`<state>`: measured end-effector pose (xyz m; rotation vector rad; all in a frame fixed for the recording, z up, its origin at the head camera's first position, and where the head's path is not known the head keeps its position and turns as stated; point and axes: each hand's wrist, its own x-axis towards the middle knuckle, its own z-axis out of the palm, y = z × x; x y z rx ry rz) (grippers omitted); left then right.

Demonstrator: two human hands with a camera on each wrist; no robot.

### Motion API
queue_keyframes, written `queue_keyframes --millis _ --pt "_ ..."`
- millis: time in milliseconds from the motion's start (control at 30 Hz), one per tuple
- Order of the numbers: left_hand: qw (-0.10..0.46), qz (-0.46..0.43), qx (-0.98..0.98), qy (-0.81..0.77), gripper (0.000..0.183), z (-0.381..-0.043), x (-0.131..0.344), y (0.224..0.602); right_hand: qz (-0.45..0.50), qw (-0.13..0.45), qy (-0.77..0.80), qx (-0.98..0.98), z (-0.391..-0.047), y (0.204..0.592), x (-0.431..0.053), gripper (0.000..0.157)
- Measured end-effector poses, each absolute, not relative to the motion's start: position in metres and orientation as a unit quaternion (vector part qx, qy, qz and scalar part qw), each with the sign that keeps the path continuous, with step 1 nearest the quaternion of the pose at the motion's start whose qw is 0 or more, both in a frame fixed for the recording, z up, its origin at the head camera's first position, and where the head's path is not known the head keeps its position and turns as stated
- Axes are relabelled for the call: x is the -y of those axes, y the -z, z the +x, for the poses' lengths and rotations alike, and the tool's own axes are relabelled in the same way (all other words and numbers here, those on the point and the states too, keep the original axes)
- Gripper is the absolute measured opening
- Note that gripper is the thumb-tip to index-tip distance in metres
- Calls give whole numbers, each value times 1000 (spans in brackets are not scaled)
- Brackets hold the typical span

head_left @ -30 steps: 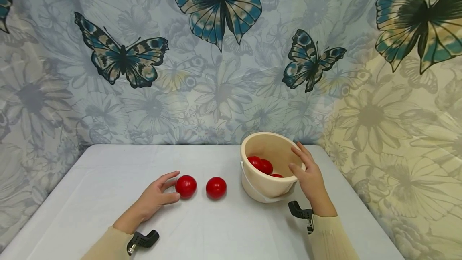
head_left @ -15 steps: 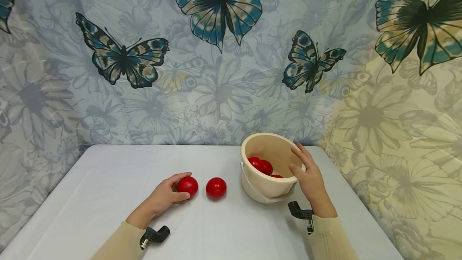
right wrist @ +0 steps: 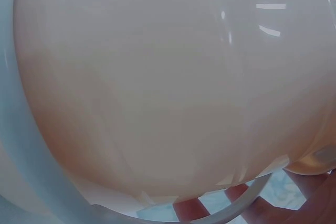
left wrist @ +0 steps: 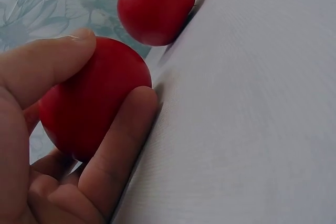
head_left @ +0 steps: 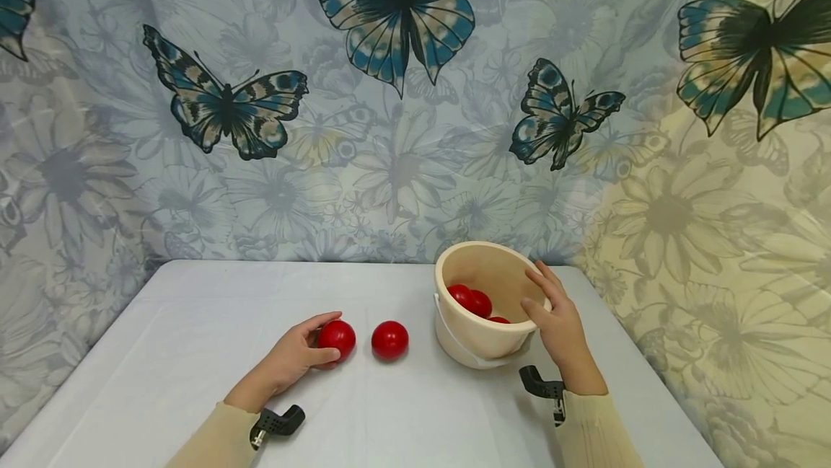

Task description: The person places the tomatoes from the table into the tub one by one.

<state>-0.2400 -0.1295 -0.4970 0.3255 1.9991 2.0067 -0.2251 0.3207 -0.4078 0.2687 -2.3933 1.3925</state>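
My left hand (head_left: 297,354) grips a smooth red ball (head_left: 339,338) on the table, thumb on the near side and fingers around the far side. The left wrist view shows the gripped ball (left wrist: 94,103) between thumb and fingers, close to the cloth. A second red ball (head_left: 390,341) sits just to its right, apart from it. At the right, my right hand (head_left: 560,324) holds the rim and side of a cream bucket (head_left: 477,342). Red balls (head_left: 462,297) lie inside it. The bucket wall (right wrist: 157,87) fills most of the right wrist view, hiding much of that hand.
A white cloth covers the table (head_left: 389,417). Behind it hangs a floral backdrop (head_left: 402,187) with large butterflies. The bucket's pale handle (head_left: 477,361) hangs down its front. A black wrist mount (head_left: 279,421) sits on the left sleeve, another mount (head_left: 542,385) on the right.
My left hand has moved right and its thumb and fingers have closed round the nearer ball, which has shifted slightly right. The right hand and bucket hold their place.
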Motion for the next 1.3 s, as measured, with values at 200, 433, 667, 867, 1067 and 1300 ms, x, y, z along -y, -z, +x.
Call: queue_keyframes --millis 200,433,667,867,1067,1300 --pt "136 99 -686 -708 73 -239 132 496 101 178 -495 844 -226 407 -321 56" --pt "129 43 -655 -743 71 -238 131 489 108 184 -501 839 -224 408 -320 56" --pt "114 16 -630 -768 68 -239 124 472 109 185 -504 836 -224 407 -320 56" --pt "107 21 -618 -779 63 -241 115 461 103 180 -504 838 -223 406 -320 55" --pt "111 20 -618 -778 60 -241 105 448 108 179 -508 836 -223 406 -320 56" --pt "106 45 -607 -786 62 -243 86 421 108 179 -509 835 -224 407 -321 57"
